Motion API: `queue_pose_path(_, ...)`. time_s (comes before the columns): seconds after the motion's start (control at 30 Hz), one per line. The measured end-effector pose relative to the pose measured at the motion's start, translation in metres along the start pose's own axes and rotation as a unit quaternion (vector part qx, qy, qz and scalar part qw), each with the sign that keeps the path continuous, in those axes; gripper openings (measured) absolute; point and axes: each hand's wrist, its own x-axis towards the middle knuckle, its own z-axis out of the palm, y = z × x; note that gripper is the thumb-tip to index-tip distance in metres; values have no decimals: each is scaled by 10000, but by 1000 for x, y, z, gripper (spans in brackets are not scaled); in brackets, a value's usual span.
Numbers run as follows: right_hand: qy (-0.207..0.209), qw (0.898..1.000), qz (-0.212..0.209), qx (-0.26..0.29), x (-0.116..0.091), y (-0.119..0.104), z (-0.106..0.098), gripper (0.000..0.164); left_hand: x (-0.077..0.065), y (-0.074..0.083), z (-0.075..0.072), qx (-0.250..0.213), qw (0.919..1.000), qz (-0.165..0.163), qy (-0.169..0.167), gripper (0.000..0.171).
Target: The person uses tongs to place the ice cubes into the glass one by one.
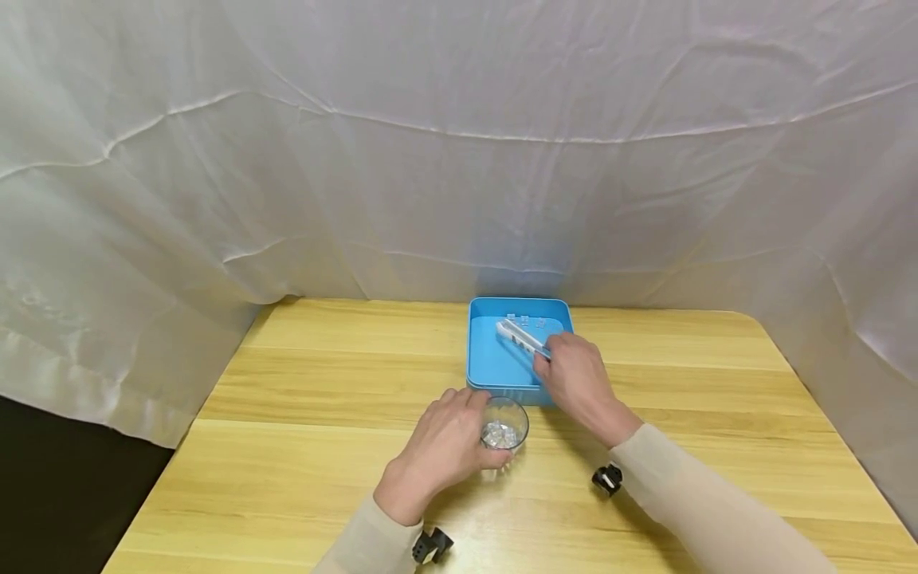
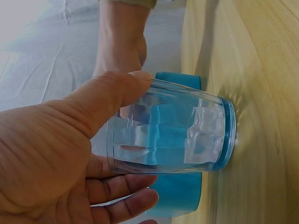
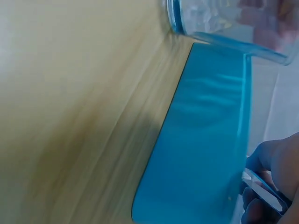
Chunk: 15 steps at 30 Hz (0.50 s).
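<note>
My left hand (image 1: 441, 442) grips a clear drinking glass (image 2: 133, 154), thumb on one side and fingers round the other. The glass stands upright on the table, with several small clear cubes (image 1: 500, 434) at its bottom. Just behind it is an open, shallow blue box (image 1: 495, 391). Over the box's right side, my right hand (image 1: 577, 375) holds a pair of tongs (image 1: 522, 336) with white tips. Those tips point to the left and away from me, inside the box. More clear cubes (image 1: 525, 319) lie near the box's back wall, beyond the tips.
The wooden table (image 1: 301, 462) carries the box near its back edge. Pale cloth (image 1: 430, 199) hangs behind the table and along both sides. Small black devices (image 1: 608, 480) sit at both wrists, below the light sleeves.
</note>
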Motion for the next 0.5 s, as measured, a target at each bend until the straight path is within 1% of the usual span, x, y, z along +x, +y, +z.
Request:
queue_pose_path(0.13, 67, 9997, -128, 183, -12, 1, -13, 24, 0, 0, 0, 0, 10000, 12, 21, 73)
queue_pose_path(0.33, 217, 9986, -166, 452, -34, 1, -32, 16, -1, -1, 0, 26, 10000, 31, 63, 73)
queue_pose_path(0.5, 530, 9960, -485, 540, -57, -1, -48, 10, -1, 0, 0, 8, 10000, 18, 72, 72)
